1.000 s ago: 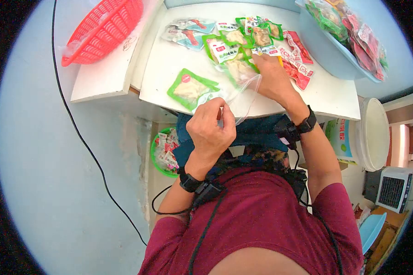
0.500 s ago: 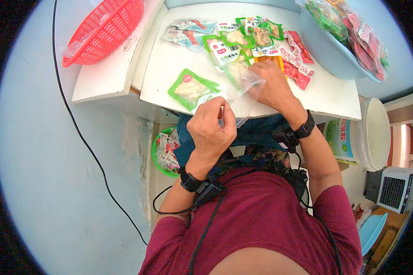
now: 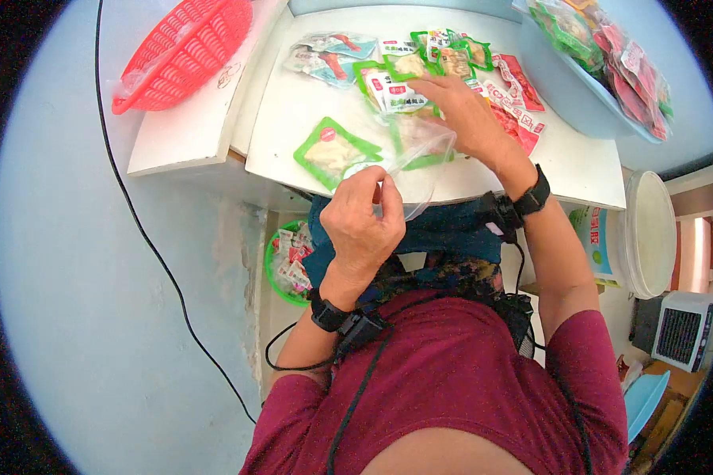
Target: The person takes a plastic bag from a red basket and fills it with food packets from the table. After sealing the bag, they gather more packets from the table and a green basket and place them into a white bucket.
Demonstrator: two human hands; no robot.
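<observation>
My left hand [image 3: 364, 220] is closed in a pinch on the edge of a clear plastic bag [image 3: 421, 162], just past the table's front edge. A green-edged food packet shows through the bag. My right hand [image 3: 471, 119] reaches over the bag into the pile, its fingers closed on a white food packet [image 3: 404, 96] with a red label. Part of that packet is hidden by the fingers. A green-edged packet with pale contents [image 3: 333, 153] lies apart on the left, near my left hand.
Blue-white packets [image 3: 334, 57], green packets [image 3: 455, 62] and red packets [image 3: 517, 83] lie on the white table [image 3: 281, 131]. A red basket [image 3: 186, 59] stands left, a blue basin [image 3: 566, 95] of packets right. Below are a green basket [image 3: 273, 273] and a white bucket [image 3: 651, 233].
My right hand has moved from a yellow-orange packet up and left to the white packet, which has turned. The yellow-orange packet is out of sight. My left hand keeps its pinch on the bag.
</observation>
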